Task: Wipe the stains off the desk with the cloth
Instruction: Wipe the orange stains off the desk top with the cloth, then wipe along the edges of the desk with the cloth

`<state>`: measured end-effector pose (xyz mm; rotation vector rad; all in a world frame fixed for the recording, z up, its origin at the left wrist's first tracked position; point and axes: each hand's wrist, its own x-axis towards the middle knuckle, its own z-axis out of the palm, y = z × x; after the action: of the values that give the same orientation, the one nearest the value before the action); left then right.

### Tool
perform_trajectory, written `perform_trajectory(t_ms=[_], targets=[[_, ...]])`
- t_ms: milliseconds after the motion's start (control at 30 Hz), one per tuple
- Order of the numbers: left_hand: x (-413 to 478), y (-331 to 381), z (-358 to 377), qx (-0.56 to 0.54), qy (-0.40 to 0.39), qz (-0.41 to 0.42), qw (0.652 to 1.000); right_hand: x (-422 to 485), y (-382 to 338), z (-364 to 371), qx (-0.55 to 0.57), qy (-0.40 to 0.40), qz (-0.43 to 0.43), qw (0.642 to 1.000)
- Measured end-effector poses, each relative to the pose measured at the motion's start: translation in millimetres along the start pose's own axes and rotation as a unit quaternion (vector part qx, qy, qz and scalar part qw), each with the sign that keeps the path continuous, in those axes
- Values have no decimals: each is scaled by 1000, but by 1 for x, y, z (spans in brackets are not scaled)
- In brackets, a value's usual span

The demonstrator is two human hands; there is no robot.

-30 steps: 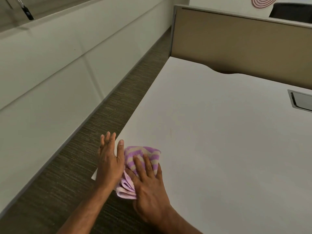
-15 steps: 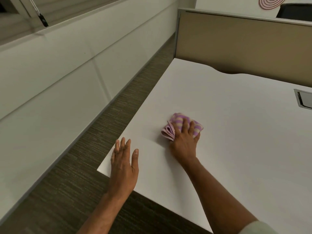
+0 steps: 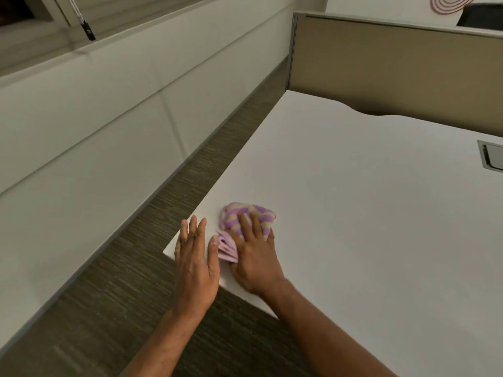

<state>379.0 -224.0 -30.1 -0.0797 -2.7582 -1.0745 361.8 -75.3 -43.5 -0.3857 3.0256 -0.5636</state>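
A folded purple and cream striped cloth (image 3: pixel 234 216) lies on the white desk (image 3: pixel 353 213) near its front left corner. My right hand (image 3: pixel 254 254) presses down on the cloth, fingers spread over it. My left hand (image 3: pixel 194 257) rests flat on the desk's corner beside the cloth, fingers together, its thumb touching the cloth's folded edge. No stain shows on the desk surface.
A beige partition panel (image 3: pixel 394 69) stands along the desk's far edge. A grey cable port (image 3: pixel 492 159) is set into the desk at the right. Dark carpet (image 3: pixel 163 213) runs between the desk and a white wall (image 3: pixel 81 118) on the left.
My right hand slid the cloth out toward the desk's middle, then pulled it back near the front left corner beside my left hand, which stayed at the corner.
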Motion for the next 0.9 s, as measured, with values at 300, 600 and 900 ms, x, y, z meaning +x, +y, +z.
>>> perform_trajectory(t_ms=[300, 600, 900], targets=[[-34, 24, 3, 20, -37, -23, 999, -135, 22, -13, 30, 15, 48, 998], [-92, 36, 12, 40, -90, -50, 994, -217, 68, -42, 94, 11, 158, 983], [-162, 55, 21, 74, -26, -55, 995, -253, 69, -40, 195, 44, 170, 965]])
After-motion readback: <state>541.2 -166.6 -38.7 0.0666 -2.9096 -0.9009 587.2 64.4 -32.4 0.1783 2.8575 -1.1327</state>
